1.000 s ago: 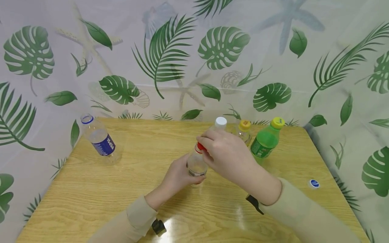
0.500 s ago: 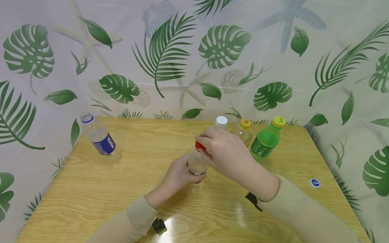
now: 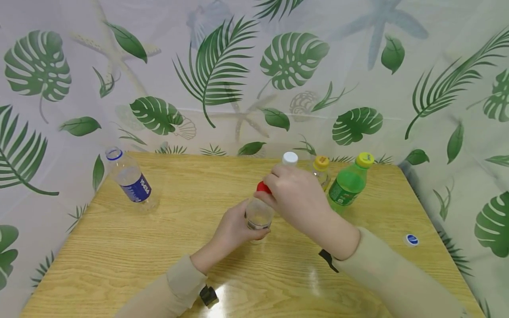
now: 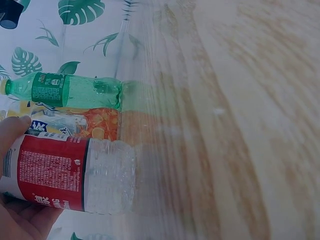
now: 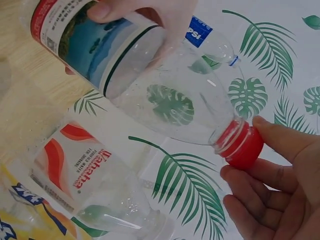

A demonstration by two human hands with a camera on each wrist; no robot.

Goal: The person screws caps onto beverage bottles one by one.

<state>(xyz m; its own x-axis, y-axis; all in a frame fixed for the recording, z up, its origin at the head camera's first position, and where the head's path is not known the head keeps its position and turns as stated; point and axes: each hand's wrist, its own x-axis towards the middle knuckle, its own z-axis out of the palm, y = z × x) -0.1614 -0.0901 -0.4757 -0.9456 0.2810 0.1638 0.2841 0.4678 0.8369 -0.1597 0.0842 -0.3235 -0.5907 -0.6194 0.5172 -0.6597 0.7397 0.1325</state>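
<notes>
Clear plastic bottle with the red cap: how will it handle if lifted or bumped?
The red-capped clear plastic bottle looks empty through its transparent walls, so it's probably light for its size. Those walls seem thin and may flex if squeezed. Its body is round, so it would likely roll if tipped over.

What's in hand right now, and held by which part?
Left hand grips the clear bottle around its labelled body; right hand pinches the red cap at that bottle's neck, between thumb and fingers.

Apparently empty bottle with red cap
</notes>
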